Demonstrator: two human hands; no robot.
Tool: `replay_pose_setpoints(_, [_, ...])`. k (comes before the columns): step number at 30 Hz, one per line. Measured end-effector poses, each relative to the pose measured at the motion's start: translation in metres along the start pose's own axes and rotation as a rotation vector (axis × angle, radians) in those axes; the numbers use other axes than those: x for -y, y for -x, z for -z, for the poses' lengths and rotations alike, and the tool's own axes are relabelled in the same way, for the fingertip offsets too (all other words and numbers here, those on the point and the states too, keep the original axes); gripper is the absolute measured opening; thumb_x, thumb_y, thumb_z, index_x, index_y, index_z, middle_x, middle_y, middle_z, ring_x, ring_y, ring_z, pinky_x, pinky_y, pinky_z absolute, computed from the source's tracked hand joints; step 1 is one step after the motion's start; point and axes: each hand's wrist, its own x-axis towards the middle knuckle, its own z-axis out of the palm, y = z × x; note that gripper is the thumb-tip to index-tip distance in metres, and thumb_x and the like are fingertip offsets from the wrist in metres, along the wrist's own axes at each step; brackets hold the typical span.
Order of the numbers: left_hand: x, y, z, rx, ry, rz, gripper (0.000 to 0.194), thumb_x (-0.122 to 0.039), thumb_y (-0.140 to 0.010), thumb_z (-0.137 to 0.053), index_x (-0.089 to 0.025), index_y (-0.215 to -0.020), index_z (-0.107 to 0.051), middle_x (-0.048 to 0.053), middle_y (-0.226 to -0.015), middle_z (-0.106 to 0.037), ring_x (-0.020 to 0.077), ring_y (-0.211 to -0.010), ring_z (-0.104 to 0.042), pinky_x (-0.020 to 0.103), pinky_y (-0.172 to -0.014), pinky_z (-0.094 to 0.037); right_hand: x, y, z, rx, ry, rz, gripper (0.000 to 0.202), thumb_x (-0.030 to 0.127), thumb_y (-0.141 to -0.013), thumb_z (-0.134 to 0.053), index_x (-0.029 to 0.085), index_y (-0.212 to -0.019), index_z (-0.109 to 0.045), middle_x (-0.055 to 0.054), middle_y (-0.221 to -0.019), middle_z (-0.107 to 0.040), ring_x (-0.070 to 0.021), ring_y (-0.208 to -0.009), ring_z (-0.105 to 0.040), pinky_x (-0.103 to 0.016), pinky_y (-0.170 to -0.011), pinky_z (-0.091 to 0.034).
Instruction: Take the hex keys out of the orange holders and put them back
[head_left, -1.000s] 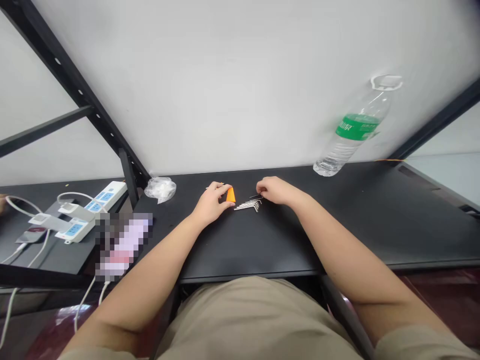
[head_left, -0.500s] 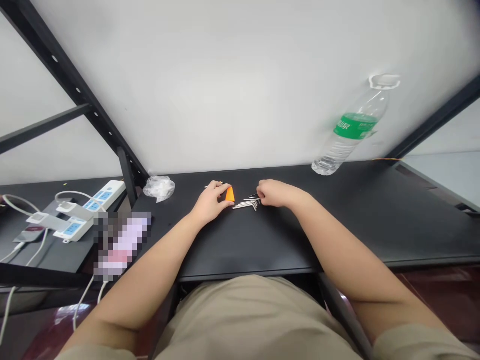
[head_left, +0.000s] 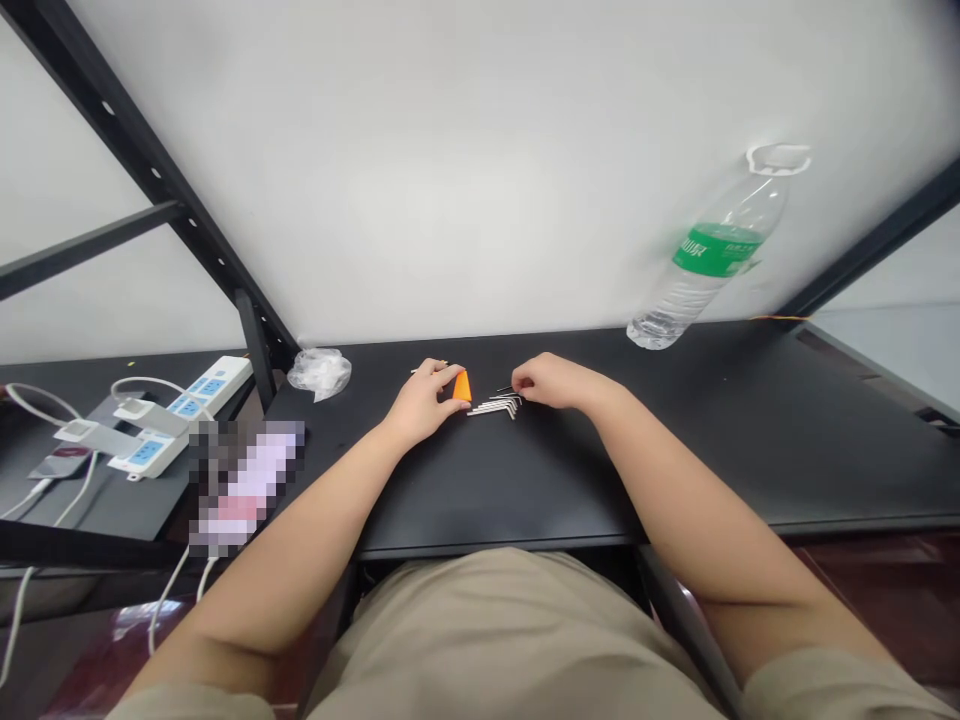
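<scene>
My left hand (head_left: 424,402) grips an orange holder (head_left: 463,386) between thumb and fingers, low over the black table. Several silver L-shaped hex keys (head_left: 495,405) lie side by side just right of the holder, their bent ends to the right. My right hand (head_left: 544,381) is at the upper right of the keys, its fingers pinched together by the ends of the smallest ones. Whether a key is between those fingertips is too small to tell. A thin light-coloured piece (head_left: 418,370) shows behind my left hand.
A clear bottle with a green label (head_left: 718,250) leans on the wall at the back right. Crumpled clear plastic (head_left: 320,373) lies at the back left. Further left are a phone (head_left: 251,485), a power strip (head_left: 184,415) with white cables and a black metal frame (head_left: 255,335).
My right hand has shifted slightly left and up, and its fingertips show more. My left hand stays on the orange holder. The camera view has moved a little.
</scene>
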Motion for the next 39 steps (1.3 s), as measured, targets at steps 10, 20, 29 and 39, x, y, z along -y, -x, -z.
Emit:
replay_pose_setpoints(10, [0.0,0.0,0.001,0.01,-0.001,-0.006,0.054,-0.041,-0.082,-0.079,-0.033,-0.133,-0.064,0.004,-0.123,-0.055,0.0172,-0.09,-0.059,0.037,-0.092,-0.054,0.004,-0.004,-0.006,-0.052,-0.017,0.103,0.023,0.016,-0.086,-0.06,0.026,-0.094,-0.079,-0.004,-0.102,-0.074,-0.0187,-0.089,-0.066,-0.025,-0.082,-0.046])
replay_pose_setpoints(20, [-0.001,0.0,0.0,0.017,0.003,0.001,0.054,-0.039,-0.081,-0.079,-0.034,-0.133,-0.064,0.004,-0.125,-0.055,0.0167,-0.088,-0.059,0.037,-0.094,-0.054,-0.02,-0.013,-0.013,-0.146,0.003,0.031,0.025,0.016,-0.09,-0.058,0.023,-0.105,-0.077,-0.008,-0.114,-0.069,-0.0203,-0.097,-0.064,-0.027,-0.087,-0.047])
replay_pose_setpoints(29, [0.001,-0.001,-0.001,0.011,-0.002,0.0,0.056,-0.04,-0.08,-0.08,-0.033,-0.133,-0.064,0.004,-0.121,-0.055,0.0168,-0.087,-0.058,0.037,-0.091,-0.054,-0.005,-0.007,-0.013,-0.043,-0.039,0.052,0.024,0.012,-0.083,-0.061,0.024,-0.096,-0.077,-0.005,-0.108,-0.073,-0.0198,-0.089,-0.066,-0.026,-0.079,-0.047])
replay_pose_setpoints(39, [0.0,0.0,0.0,0.001,0.005,-0.003,0.054,-0.041,-0.081,-0.08,-0.034,-0.132,-0.064,0.004,-0.123,-0.055,0.017,-0.089,-0.059,0.037,-0.093,-0.054,0.017,-0.001,-0.01,0.019,-0.143,0.136,0.032,0.015,-0.08,-0.064,0.026,-0.109,-0.072,-0.004,-0.116,-0.07,-0.0182,-0.091,-0.065,-0.025,-0.075,-0.049])
